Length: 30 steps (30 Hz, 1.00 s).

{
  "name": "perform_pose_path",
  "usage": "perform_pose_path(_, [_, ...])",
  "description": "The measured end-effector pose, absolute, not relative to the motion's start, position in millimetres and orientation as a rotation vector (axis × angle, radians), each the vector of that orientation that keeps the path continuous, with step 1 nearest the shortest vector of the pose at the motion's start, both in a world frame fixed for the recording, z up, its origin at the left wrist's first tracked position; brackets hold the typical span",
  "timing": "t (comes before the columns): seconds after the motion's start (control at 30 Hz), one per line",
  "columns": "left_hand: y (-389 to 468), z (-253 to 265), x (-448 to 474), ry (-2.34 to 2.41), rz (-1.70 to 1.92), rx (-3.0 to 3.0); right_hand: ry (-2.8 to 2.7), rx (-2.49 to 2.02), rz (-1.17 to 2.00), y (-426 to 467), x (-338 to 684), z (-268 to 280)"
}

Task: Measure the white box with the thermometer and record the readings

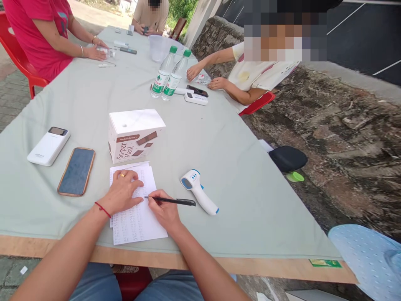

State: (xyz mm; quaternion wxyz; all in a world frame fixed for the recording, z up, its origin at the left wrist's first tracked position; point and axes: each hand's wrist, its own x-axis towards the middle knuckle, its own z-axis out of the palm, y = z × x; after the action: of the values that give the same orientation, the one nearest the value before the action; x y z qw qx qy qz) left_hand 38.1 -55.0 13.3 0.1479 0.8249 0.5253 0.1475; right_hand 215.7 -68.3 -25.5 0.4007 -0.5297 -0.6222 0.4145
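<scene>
My right hand is closed around a black pen, whose tip meets a sheet of paper covered in rows of small writing. Lying on the upper left of that sheet, my left hand has its fingers spread, with a ring on one finger and a red cord at the wrist. A second sheet shows beneath the first. Just beyond the papers stands a white box printed "Super Meal". To the right of my right hand rests a white and blue infrared thermometer.
At left lie a phone and a white power bank. Two water bottles stand farther back, near another power bank and a clear basin. Three people sit around the cloth-covered table; two hold bottles.
</scene>
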Motion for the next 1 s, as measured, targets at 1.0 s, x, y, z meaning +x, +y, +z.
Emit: perform_pose_path(1.0, [-55.2, 14.7, 37.2, 1.493, 0.433, 2.362, -1.533, -1.374, 1.03, -68.2, 215.9, -24.1])
